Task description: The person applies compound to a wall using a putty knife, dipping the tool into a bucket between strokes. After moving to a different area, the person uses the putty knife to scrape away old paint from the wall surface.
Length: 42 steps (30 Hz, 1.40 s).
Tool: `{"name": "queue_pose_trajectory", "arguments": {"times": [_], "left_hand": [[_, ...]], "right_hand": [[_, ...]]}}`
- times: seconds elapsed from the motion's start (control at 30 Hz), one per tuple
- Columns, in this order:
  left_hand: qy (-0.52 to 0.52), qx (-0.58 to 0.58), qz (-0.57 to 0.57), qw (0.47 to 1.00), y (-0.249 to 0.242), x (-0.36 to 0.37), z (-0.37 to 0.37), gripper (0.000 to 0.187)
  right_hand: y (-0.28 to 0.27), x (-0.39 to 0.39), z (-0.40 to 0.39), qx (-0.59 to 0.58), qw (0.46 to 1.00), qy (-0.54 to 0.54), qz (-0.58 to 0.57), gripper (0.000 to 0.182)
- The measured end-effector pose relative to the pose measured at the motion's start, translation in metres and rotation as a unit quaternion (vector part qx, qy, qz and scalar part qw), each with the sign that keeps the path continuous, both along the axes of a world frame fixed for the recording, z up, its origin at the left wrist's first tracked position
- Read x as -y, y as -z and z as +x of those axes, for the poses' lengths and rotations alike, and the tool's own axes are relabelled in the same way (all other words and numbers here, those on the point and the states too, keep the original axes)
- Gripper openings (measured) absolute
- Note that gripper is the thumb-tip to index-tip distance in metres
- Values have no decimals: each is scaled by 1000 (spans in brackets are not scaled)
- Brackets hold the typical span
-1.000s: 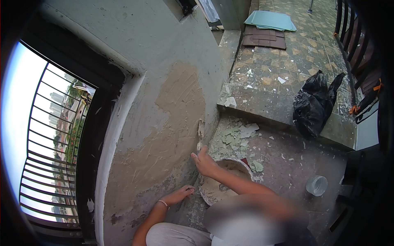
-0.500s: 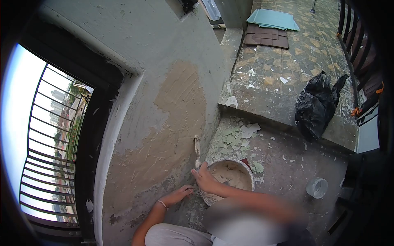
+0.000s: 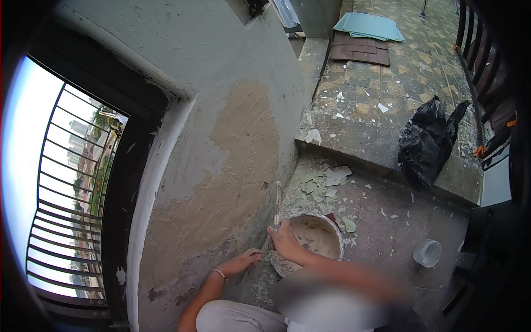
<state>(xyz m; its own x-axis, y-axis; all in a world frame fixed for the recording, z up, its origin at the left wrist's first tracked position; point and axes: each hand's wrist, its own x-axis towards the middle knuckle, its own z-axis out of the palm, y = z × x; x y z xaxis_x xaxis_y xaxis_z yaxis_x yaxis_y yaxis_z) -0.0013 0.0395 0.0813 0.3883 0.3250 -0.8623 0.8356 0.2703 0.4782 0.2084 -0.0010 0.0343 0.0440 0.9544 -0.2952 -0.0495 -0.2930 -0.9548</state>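
My right hand (image 3: 286, 244) is closed round a putty knife (image 3: 279, 202) smeared with pale paste. The tool points away from me, upright beside the wall and close to its lower corner. Just under that hand stands a round bucket (image 3: 331, 226) with beige plaster inside; my forearm covers part of its rim. A large patch of wet beige plaster (image 3: 243, 144) covers the grey wall to the left. My left hand (image 3: 240, 263), with a bracelet at the wrist, is by the bottom of the wall, fingers extended and holding nothing that I can see.
Paint flakes (image 3: 318, 185) litter the floor beyond the bucket, below a tiled step (image 3: 365, 135). On the step are a black plastic bag (image 3: 426, 144) and light-blue sheets (image 3: 369, 26) over brown ones. A clear cup (image 3: 427, 253) stands right. Left is a window opening with black railings (image 3: 66, 205).
My right hand has moved slightly right with the putty knife, which has shifted from the plaster patch towards the wall's corner edge. My left hand has stayed in place.
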Motion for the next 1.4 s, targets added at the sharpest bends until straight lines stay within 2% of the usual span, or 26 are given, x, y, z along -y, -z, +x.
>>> {"name": "queue_pose_trajectory", "arguments": {"times": [0.3, 0.4, 0.6, 0.7, 0.8, 0.87, 1.0, 1.1, 1.2, 1.3, 1.4], "left_hand": [[6, 9, 5, 1000, 0, 1, -1, 50], [1, 9, 2, 1000, -1, 0, 0, 50], [-27, 8, 2, 1000, -7, 3, 6, 51], [-31, 7, 13, 999, -11, 5, 9, 49], [-18, 27, 4, 999, -17, 3, 13, 49], [-4, 35, 13, 999, -1, 1, 0, 50], [-21, 32, 12, 999, -7, 3, 6, 52], [-7, 12, 7, 1000, 0, 1, 0, 50], [-26, -4, 11, 1000, -7, 3, 8, 53], [-2, 1, -3, 1000, 10, -1, -9, 52], [80, 10, -47, 996, 33, 0, -31, 49]], "right_hand": [[-11, -8, 1, 41, 999, 10, 24, 50], [-9, -12, -1, 22, 1000, -4, -2, 52], [-14, 7, -12, 30, 997, -71, 9, 53], [-21, 32, -13, -9, 992, -125, -14, 52], [-10, 53, -23, -10, 995, -102, -9, 52], [-7, 50, -21, -15, 998, -62, -10, 52], [6, 7, -17, 5, 996, 64, 62, 51], [16, -37, -14, -5, 999, 23, 38, 66], [22, -53, -37, 25, 992, -111, 51, 80], [19, -33, -47, 10, 982, -186, 33, 92], [31, -6, -55, 3, 974, -217, 59, 92]]}}
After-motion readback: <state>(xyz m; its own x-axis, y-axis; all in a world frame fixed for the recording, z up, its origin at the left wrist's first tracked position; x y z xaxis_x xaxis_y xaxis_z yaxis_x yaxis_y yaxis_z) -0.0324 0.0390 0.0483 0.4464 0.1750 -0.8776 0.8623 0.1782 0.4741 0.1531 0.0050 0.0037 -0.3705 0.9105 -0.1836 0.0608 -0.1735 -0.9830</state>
